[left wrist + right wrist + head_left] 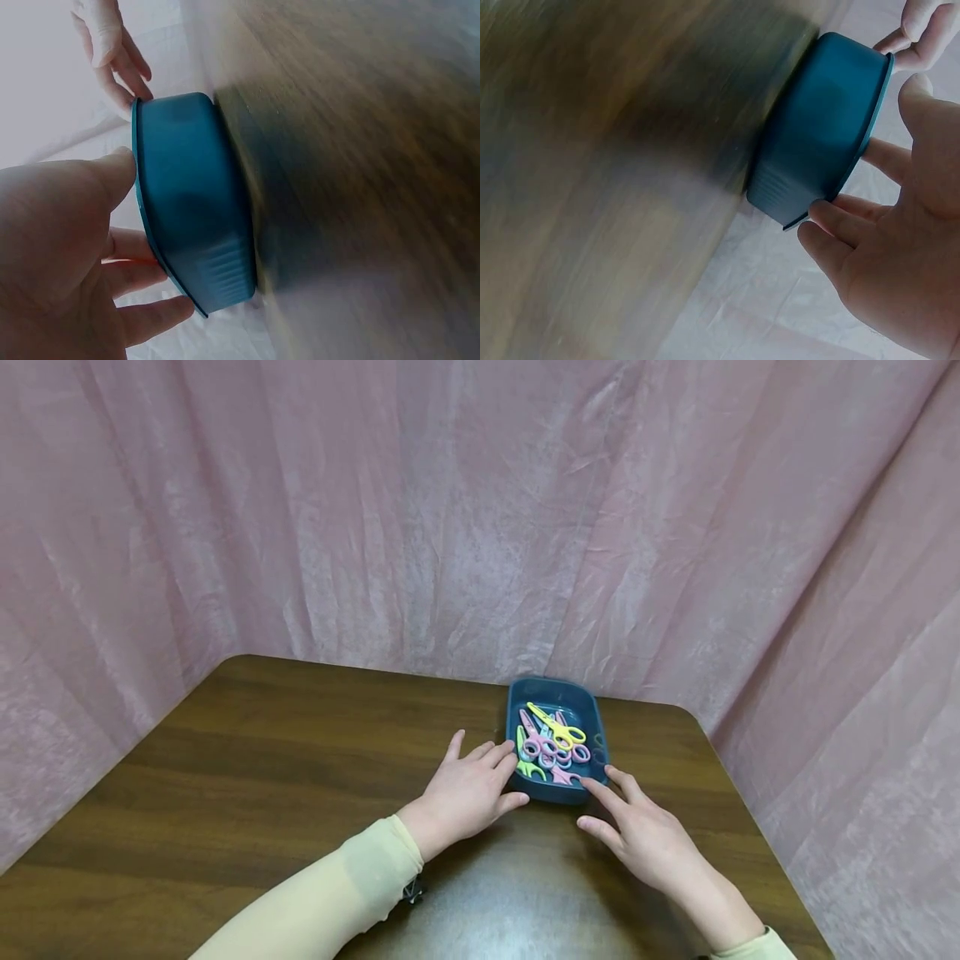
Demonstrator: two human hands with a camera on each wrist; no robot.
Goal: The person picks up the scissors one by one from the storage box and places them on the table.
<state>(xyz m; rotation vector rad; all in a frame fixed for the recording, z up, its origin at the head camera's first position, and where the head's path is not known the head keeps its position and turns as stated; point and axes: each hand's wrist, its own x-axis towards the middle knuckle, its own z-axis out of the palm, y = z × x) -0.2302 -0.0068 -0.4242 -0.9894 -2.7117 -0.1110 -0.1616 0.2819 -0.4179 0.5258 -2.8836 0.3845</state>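
A dark teal plastic bin [558, 795] stands on the table near its back edge. Inside lie several small scissors: yellow scissors [561, 732] on top, pink scissors [528, 727] beneath, green scissors [521, 747] along the left wall, and some pale blue ones. My left hand [468, 789] is at the bin's front left, its relaxed fingers touching the rim. At the front right corner, my right hand [648, 837] touches the rim with its fingertips, the fingers spread and loosely bent. Both wrist views show the bin's outer wall [187, 172] and hide the scissors.
The brown wooden table [300, 760] has rounded back corners. Pink curtains [450, 527] hang right behind it and along the sides. A small dark object [412, 891] shows under the left sleeve.
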